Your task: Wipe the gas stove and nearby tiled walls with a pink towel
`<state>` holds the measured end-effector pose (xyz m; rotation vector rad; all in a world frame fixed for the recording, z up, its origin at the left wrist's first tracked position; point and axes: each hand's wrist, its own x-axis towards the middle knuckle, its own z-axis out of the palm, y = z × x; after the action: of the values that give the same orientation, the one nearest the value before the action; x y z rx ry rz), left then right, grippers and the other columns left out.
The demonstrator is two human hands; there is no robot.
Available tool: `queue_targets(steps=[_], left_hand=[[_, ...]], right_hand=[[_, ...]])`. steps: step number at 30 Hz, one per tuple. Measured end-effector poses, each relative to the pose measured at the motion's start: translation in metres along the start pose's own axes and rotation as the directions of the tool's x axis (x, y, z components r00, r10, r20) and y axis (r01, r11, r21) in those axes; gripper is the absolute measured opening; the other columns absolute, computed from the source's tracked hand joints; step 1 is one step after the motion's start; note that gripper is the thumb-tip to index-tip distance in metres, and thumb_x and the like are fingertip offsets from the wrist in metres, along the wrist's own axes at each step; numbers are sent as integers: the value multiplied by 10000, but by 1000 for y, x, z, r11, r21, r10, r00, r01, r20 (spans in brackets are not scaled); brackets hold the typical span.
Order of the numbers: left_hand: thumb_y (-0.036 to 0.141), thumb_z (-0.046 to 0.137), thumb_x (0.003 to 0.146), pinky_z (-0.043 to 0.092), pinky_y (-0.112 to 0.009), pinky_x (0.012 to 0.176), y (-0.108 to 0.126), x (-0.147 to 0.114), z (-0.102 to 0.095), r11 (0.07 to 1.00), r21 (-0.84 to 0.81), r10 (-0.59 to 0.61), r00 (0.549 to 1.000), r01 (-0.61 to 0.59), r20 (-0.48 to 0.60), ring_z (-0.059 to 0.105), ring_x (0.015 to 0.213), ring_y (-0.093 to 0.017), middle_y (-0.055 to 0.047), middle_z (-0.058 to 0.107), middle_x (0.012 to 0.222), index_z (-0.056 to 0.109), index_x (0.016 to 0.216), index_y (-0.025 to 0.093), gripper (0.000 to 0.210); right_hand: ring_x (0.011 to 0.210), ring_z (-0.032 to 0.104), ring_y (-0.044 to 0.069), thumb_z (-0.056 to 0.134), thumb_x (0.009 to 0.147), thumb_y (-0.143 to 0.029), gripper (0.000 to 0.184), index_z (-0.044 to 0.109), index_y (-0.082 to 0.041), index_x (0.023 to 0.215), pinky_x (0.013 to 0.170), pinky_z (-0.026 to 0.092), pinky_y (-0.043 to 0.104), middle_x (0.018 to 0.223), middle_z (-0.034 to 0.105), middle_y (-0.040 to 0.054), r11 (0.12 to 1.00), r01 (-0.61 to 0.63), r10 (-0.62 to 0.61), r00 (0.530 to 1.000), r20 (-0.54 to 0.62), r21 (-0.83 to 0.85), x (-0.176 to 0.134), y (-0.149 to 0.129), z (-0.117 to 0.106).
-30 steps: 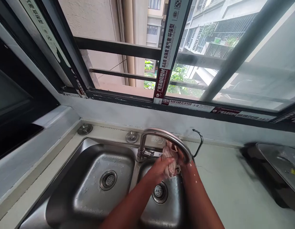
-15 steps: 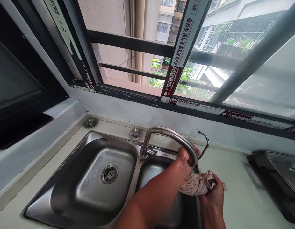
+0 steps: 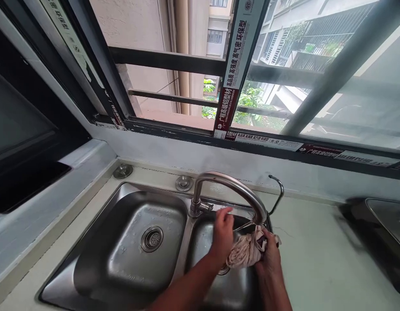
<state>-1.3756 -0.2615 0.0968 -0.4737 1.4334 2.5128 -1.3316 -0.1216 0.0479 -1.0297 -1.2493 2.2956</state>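
Note:
My right hand (image 3: 269,252) is closed around a bunched, wet-looking pale cloth (image 3: 244,251), holding it just beneath the spout of the curved steel faucet (image 3: 234,183). The cloth is over the right sink basin (image 3: 203,235). To its left, my left hand (image 3: 223,231) is raised over the same basin with fingers loosely apart and nothing in them. It is to the right of the faucet's small lever (image 3: 205,207) and apart from it. Part of the basin's drain is hidden behind the cloth and my left arm.
The left basin (image 3: 128,242) has water drops around its drain (image 3: 152,239). Two metal strainer plugs, one a round plug (image 3: 183,183), sit on the back ledge. A bent metal hook (image 3: 279,194) stands right of the faucet. A dark lidded pan (image 3: 375,242) is on the right counter.
My left hand has drawn back left from behind the spout to over the right basin. My right hand has brought the cloth left and slightly up, under the spout.

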Motion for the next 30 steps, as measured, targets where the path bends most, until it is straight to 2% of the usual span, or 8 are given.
queue_targets(steps=[2, 4, 6, 8, 17, 24, 27, 30], left_hand=[[248, 555, 896, 343, -377, 1187, 7, -5, -28, 954, 251, 171, 985, -165, -3, 491, 1342, -223, -102, 594, 1369, 666, 1206, 190, 334], [234, 424, 954, 288, -421, 1243, 14, -3, -43, 724, 614, 259, 948, -316, 182, 440, 1428, -229, -123, 528, 1498, 585, 1368, 181, 448], [238, 402, 961, 320, -444, 1242, 19, 5, -48, 454, 793, 163, 913, -406, 374, 480, 1426, -249, -122, 541, 1521, 576, 1404, 184, 479], [244, 458, 937, 381, -439, 1213, 21, 15, -47, 393, 822, 53, 902, -413, 428, 537, 1392, -275, -124, 562, 1520, 615, 1375, 183, 469], [270, 428, 945, 255, -440, 1286, 32, 31, -58, 450, 823, 5, 922, -347, 387, 348, 1539, -265, -88, 237, 1716, 392, 1571, 139, 641], [425, 470, 934, 387, -437, 1173, 33, 40, -64, 676, 712, -114, 927, -191, 357, 572, 1332, -283, -156, 591, 1482, 624, 1352, 143, 527], [615, 420, 917, 547, -431, 880, 14, 22, -74, 778, 629, -317, 855, -14, 411, 701, 904, -256, -160, 748, 1075, 713, 1116, 114, 614], [819, 366, 821, 546, -419, 713, -11, -13, -84, 813, 556, -517, 650, 171, 556, 661, 699, -242, -132, 711, 777, 736, 941, 113, 806]], right_hand=[[633, 676, 144, 813, 666, -400, 320, 676, -197, 873, 600, 554, 256, 757, 730, -41, 999, 28, -28, 1000, -1, -15, -3, 3, 7], [627, 665, 135, 811, 653, -390, 317, 666, -201, 862, 585, 543, 245, 744, 715, -52, 999, 43, -43, 999, -10, -17, -7, 6, 16], [611, 649, 132, 805, 642, -397, 315, 657, -203, 841, 553, 523, 238, 723, 696, -55, 999, 31, -31, 999, -8, -26, -11, 9, 24], [606, 638, 131, 801, 628, -405, 321, 656, -203, 830, 536, 511, 236, 716, 685, -54, 998, 22, -21, 1000, 5, -51, -14, 11, 30], [596, 621, 127, 847, 601, -432, 376, 645, -199, 815, 552, 510, 235, 693, 670, -53, 995, 54, -49, 997, 61, -82, -14, 2, 35], [626, 656, 145, 923, 593, -425, 432, 669, -224, 879, 620, 553, 267, 727, 703, -35, 998, -20, 31, 981, 190, -56, -28, -15, 33], [732, 706, 202, 917, 595, -516, 501, 687, -261, 960, 722, 598, 356, 829, 745, 1, 988, -154, 140, 936, 323, 17, -40, -20, 35], [872, 718, 238, 828, 683, -615, 456, 703, -293, 980, 818, 605, 407, 914, 757, 33, 990, -135, 110, 902, 417, 30, -59, -19, 38]])
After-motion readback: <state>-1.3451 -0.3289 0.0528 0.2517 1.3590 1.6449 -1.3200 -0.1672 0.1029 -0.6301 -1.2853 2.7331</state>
